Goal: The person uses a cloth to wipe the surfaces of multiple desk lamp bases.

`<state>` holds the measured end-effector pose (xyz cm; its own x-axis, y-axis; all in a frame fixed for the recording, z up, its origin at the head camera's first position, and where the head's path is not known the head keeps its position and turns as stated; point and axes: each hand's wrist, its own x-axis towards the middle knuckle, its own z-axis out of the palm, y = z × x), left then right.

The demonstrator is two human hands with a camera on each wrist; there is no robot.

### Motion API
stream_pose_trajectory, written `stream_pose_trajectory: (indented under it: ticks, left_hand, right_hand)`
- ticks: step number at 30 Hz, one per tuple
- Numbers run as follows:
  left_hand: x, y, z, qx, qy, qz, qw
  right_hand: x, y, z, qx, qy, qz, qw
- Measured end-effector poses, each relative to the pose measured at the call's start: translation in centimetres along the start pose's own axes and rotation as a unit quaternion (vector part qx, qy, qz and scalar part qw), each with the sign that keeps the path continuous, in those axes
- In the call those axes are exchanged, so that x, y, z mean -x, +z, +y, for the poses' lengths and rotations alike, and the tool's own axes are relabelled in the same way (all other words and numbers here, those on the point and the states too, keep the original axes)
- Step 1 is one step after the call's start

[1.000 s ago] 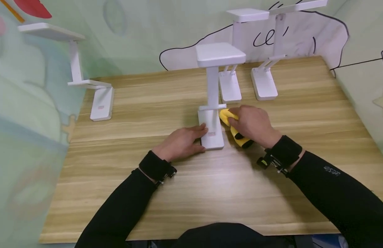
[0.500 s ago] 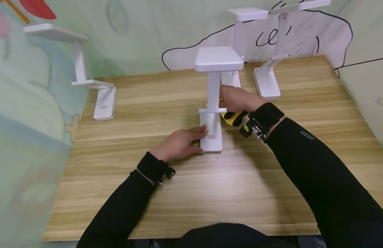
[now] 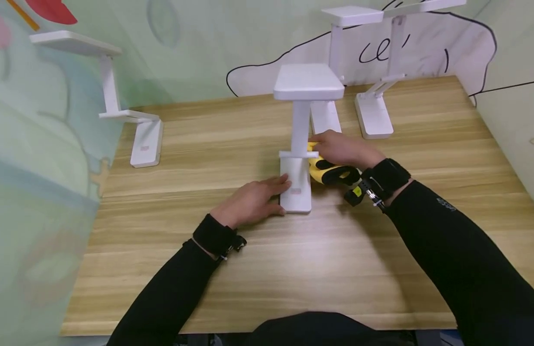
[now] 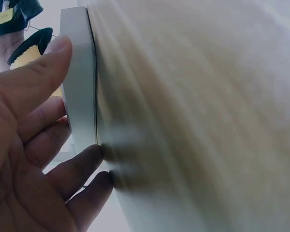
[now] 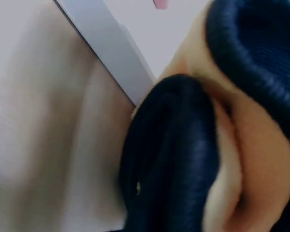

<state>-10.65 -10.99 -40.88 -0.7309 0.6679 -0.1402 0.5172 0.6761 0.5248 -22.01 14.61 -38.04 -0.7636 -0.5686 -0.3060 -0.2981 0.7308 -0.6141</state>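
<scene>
A white desk lamp [image 3: 295, 185] stands in the middle of the table, its flat square head raised over the base. My left hand [image 3: 251, 204] holds the left side of this base, thumb near the front corner and fingers along the edge; the left wrist view shows the thumb [image 4: 48, 72] against the base's side [image 4: 79, 77]. On the lamp's other side, my right hand [image 3: 346, 148] grips a bunched yellow cloth with black trim [image 3: 331, 173], beside the lower joint of the stem. Its folds [image 5: 174, 145] fill much of the right wrist view, and the fingertips are hidden there.
Two more white desk lamps stand behind, one base [image 3: 325, 117] just beyond my right hand and another [image 3: 374, 117] further right. A similar lamp [image 3: 146, 144] is at the back left. The wooden table [image 3: 197, 158] meets a painted wall [image 3: 197, 53] behind.
My right hand moved forward and left with the yellow cloth, behind the lamp's stem, then came back a little to the right. My left hand stays on the base.
</scene>
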Motion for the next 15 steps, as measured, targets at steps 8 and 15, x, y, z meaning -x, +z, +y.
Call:
stream_pose_trajectory:
  ticks: [8, 15]
  left_hand:
    - [-0.1, 0.1, -0.1, -0.015, 0.016, 0.006, 0.9997]
    - [-0.5, -0.3, -0.5, -0.03, 0.003, 0.016, 0.9994]
  right_hand:
    - [1.7, 2.4, 0.1, -0.018, 0.051, 0.06, 0.997]
    - [3.6, 4.3, -1.0, 0.005, 0.051, 0.048, 0.998]
